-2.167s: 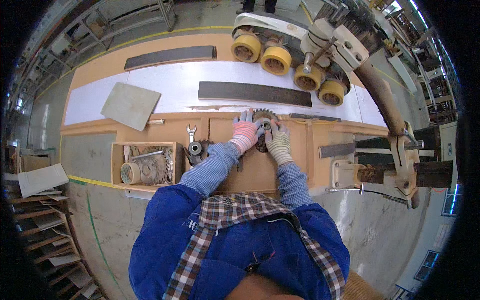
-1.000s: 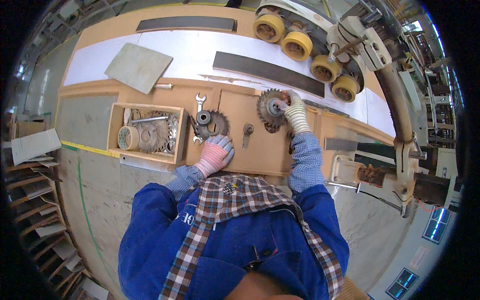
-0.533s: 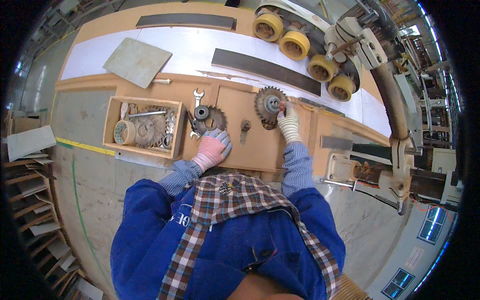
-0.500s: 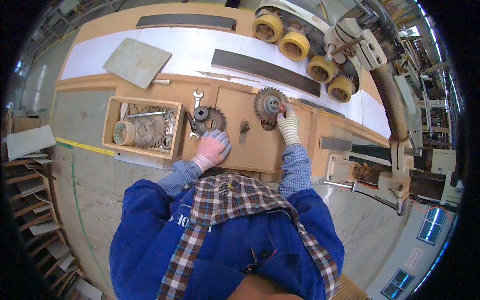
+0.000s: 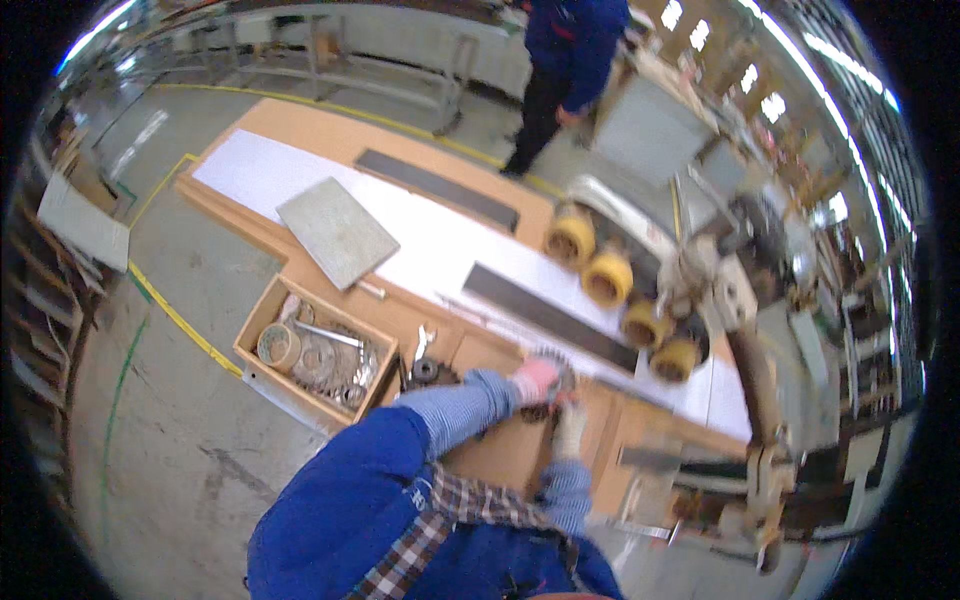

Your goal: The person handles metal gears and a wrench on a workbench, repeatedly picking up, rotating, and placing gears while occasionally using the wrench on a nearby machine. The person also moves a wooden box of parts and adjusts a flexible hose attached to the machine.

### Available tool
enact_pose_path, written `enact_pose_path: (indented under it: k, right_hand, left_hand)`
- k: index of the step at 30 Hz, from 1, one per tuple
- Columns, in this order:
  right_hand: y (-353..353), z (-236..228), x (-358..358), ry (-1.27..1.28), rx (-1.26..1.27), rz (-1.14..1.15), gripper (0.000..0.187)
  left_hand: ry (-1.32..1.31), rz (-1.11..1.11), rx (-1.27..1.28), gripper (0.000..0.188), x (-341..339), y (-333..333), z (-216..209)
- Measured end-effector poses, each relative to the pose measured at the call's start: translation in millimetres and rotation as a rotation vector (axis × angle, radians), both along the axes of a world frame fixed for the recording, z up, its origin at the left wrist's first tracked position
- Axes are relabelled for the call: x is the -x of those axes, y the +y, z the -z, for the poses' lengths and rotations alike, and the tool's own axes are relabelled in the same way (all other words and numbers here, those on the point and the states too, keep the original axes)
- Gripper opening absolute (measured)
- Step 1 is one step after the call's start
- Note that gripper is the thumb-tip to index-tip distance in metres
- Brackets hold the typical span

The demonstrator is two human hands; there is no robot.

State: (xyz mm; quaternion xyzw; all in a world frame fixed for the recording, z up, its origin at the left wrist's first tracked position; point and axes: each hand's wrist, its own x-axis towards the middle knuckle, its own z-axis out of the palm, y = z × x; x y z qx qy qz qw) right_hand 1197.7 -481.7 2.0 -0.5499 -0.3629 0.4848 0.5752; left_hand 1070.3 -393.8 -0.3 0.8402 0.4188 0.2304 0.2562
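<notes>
Both my gloved hands meet at a toothed circular saw blade (image 5: 566, 376) on the right part of the brown work board. My left hand (image 5: 535, 381), in a pink striped glove, reaches across and grips the blade from its left; its fingers are partly hidden and blurred. At the blade's near right edge my right hand (image 5: 571, 424), in a pale glove, has its fingers closed on it. To the left lie a second saw blade with a black collar (image 5: 427, 371) and an open-end spanner (image 5: 425, 340). My left sleeve covers part of that second blade.
A wooden box (image 5: 300, 388) holds a tape roll (image 5: 278, 348) and metal tools. Beyond lie a grey square plate (image 5: 338, 232) and dark strips (image 5: 548, 317). Yellow rollers (image 5: 606, 279) and a machine arm (image 5: 755, 390) stand right. Another person (image 5: 568, 55) stands behind the table.
My left hand has left the second saw blade and crossed right to the one at my right hand. The view has tilted up and turned, bringing the other person into sight.
</notes>
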Motion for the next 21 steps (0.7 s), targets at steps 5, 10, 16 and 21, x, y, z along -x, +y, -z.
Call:
enact_pose_path:
  k: [5,10,16,21]
  right_hand:
    - [26.1,15.5,-20.6,0.151,0.267,0.122,0.028]
    - [51.1,52.8,-36.4,-0.204,0.211,-0.052,0.05]
    - [40.6,57.6,-39.3,-0.162,-0.101,-0.028,0.048]
    - [37.1,36.3,-36.3,-0.077,-0.037,0.058,0.042]
  left_hand:
    - [0.182,-0.168,-0.014,0.026,-10.8,-11.6,-4.0]
    - [0.253,-0.168,0.16,0.043,-7.1,-16.3,-17.3]
    - [0.269,-0.021,-0.013,0.059,-6.5,-11.3,-16.3]
    - [0.342,0.028,0.006,0.061,-7.5,-4.7,-7.3]
